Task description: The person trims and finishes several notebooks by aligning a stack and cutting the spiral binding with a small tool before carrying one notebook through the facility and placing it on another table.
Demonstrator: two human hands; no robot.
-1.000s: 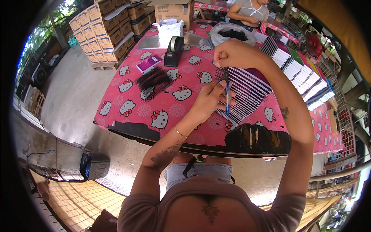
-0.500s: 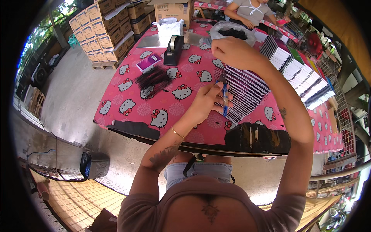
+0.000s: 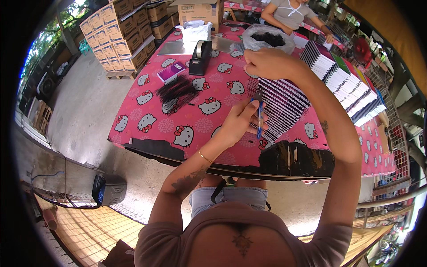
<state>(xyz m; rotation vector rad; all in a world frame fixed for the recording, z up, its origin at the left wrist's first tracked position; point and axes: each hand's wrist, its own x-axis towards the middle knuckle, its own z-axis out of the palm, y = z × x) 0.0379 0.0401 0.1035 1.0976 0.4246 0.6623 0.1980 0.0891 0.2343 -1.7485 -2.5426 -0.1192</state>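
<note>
A fanned stack of spiral-bound notebooks lies on the table with the pink cartoon-cat cloth. My right hand rests closed on the far top edge of that stack. My left hand is closed around a blue-handled tool, which points down at the near edge of the notebooks. A loose pile of black binding coils lies to the left of both hands.
A black tape dispenser, a purple booklet, a white bag and a clear bag of dark coils sit further back. Rows of notebooks run along the right. Another person sits opposite. Stacked cartons stand at left.
My left hand with the blue tool has slid down and nearer along the notebook stack. My right hand has stayed on the far edge.
</note>
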